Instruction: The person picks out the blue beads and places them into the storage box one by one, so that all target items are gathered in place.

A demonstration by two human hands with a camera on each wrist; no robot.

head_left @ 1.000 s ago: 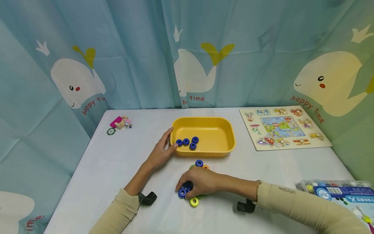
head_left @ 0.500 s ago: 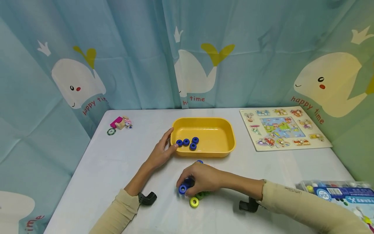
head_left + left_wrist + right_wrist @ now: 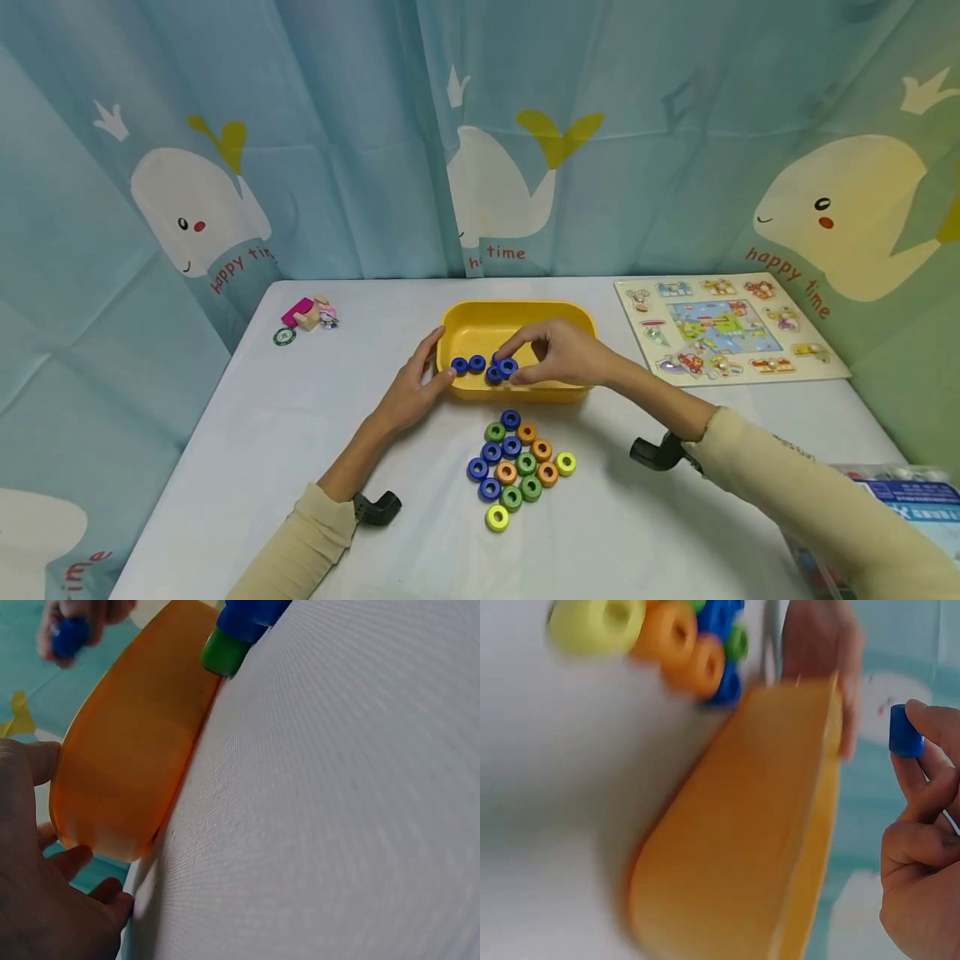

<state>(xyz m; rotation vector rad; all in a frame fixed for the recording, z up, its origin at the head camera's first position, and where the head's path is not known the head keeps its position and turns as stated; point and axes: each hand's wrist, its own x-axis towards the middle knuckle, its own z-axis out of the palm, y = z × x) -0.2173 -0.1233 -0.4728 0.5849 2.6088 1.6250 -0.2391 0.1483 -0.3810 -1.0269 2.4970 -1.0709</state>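
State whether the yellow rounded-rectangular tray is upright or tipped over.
Upright: the yellow tray rests on its base on the white table, opening upward, with small blue rings lying inside.

The held ring point(image 3: 905, 732) is plain blue, like those in the plain yellow tray point(image 3: 517, 394). The loose rings point(image 3: 527, 472) are blue, green, orange and yellow. White surface point(image 3: 300, 417), beige sleeves point(image 3: 307, 533), black wrist cameras point(image 3: 377, 508). The puzzle board point(image 3: 817, 369) is cream with multicoloured pictures. The pale blue curtain point(image 3: 345, 192) carries white whales, yellow-green tails and red lettering.
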